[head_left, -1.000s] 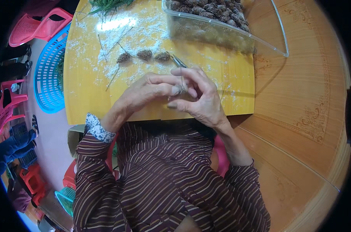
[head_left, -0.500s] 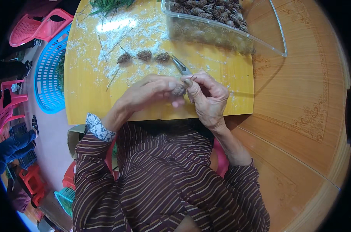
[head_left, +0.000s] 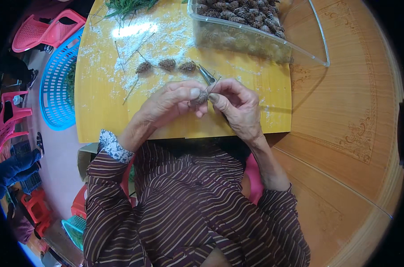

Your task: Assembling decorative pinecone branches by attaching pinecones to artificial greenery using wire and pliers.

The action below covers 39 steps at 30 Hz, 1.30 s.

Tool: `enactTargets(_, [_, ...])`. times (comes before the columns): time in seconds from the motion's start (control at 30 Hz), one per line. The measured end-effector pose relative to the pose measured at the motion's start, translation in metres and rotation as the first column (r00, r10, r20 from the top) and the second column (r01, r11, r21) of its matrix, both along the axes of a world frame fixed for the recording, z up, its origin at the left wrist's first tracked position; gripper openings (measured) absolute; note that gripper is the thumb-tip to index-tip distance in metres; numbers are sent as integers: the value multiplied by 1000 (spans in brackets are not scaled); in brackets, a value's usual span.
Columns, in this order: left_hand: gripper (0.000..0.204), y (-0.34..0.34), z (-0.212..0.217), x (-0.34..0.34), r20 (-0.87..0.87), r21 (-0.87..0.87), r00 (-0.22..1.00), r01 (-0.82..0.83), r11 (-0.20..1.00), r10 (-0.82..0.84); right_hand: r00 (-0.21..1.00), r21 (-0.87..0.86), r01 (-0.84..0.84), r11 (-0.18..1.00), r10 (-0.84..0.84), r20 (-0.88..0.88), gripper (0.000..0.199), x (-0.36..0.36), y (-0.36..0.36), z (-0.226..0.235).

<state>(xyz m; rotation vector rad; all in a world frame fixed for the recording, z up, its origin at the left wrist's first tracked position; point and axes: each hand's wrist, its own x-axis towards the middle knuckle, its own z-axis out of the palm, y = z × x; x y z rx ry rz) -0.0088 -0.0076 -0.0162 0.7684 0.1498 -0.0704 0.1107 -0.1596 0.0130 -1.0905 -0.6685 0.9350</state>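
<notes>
Head view, dusty yellow board (head_left: 99, 115), wooden table (head_left: 344, 115)

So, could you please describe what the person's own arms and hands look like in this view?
Both hands are bare, without gloves: the left hand and right hand. I can see no rings. The arms wear a dark brown shirt with thin pale stripes. The left sleeve ends in a turned-back blue-and-white patterned cuff at the wrist; the right sleeve is pushed up, leaving the forearm bare.

both hands (head_left: 206, 104) pinch a small pine cone (head_left: 200, 98), apparently with a thin stem.
</notes>
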Motion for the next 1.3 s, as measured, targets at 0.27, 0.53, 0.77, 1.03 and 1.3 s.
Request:
enactTargets(0.27, [29,-3,9,-1,-46,113,998,-27,993,33,1000,-73,-25,997,26,9,6,1,-2,0])
enactTargets(0.53, [27,4,-2,-2,-108,-8,993,49,999,-49,294,276,105,955,-295,909,21,9,5,4])
enactTargets(0.77, [28,6,0,-5,-169,37,982,89,995,-82,448,91,8,996,-85,890,24,19,2,-3])
enactTargets(1.03, [30,2,-8,-4,-98,-81,992,77,994,-85,516,82,30,996,-86,852,26,18,1,6])
enactTargets(1.3, [29,-16,-5,-3,-118,-77,990,-88,993,79,599,61,158,985,-145,788,22,10,0,-1])
